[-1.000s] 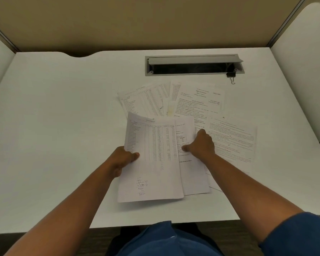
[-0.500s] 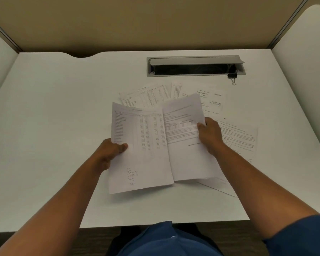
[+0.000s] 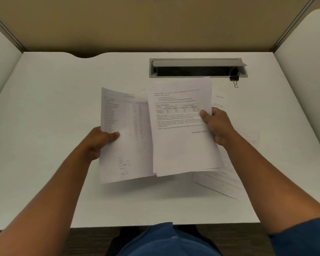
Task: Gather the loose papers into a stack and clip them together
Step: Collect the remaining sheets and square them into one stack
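The left hand (image 3: 100, 140) reaches forward, thumb on top of a table sheet (image 3: 126, 137) and fingers curled under its left edge, pinching it above the desk (image 3: 54, 108). The right hand (image 3: 217, 125) is raised a little farther forward, thumb pressed on the face of a text sheet (image 3: 181, 130) and fingers wrapped behind its right edge, gripping it. Both sheets are lifted clear of the desk. The text sheet's left edge overlaps the right edge of the table sheet, between the two hands.

Under and to the right of the right forearm, more papers (image 3: 227, 174) lie flat on the desk, partly hidden by the arm. Just beyond the right hand another sheet (image 3: 219, 100) shows past the lifted page; how many lie under the raised sheets cannot be told. Farther beyond the right hand, a black clip (image 3: 234, 80) sits at the right end of the grey cable slot (image 3: 198, 68), well apart from both hands.
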